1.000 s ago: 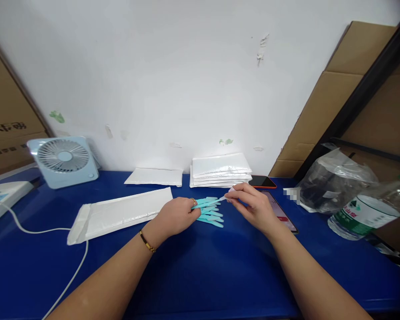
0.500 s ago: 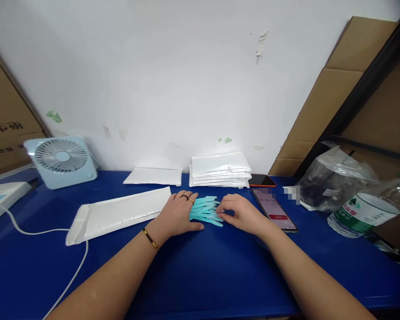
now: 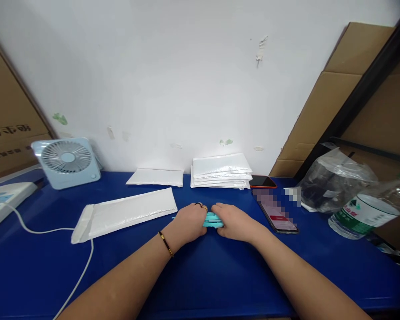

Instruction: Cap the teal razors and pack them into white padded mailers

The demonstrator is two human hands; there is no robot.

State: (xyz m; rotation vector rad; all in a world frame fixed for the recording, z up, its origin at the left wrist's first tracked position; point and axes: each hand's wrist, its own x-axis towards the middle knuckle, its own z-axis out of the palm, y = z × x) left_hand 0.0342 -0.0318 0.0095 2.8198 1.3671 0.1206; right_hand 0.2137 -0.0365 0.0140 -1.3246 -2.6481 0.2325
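Note:
Several thin teal sticks point(image 3: 212, 219) lie bunched together on the blue table point(image 3: 200, 266). My left hand point(image 3: 188, 220) presses against the bunch from the left, fingers curled round it, with rings on two fingers and a bracelet at the wrist. My right hand point(image 3: 232, 220) closes on the same bunch from the right. Only a small part of the sticks shows between the two hands. A long white padded envelope point(image 3: 126, 212) lies just left of my left hand, its open flap toward the left.
A stack of white envelopes point(image 3: 220, 170) and a single one point(image 3: 156, 177) lie at the wall. A phone point(image 3: 276, 211) lies right of my right hand, another phone point(image 3: 262, 181) behind it. A fan point(image 3: 66, 161), a white cable point(image 3: 53, 231), a plastic bag point(image 3: 333, 180) and a bottle point(image 3: 366, 213) stand at the sides.
The teal sticks were fanned out with my right hand lifting one. Both hands have since come together and squeezed the sticks into a tight bunch, a little nearer to me.

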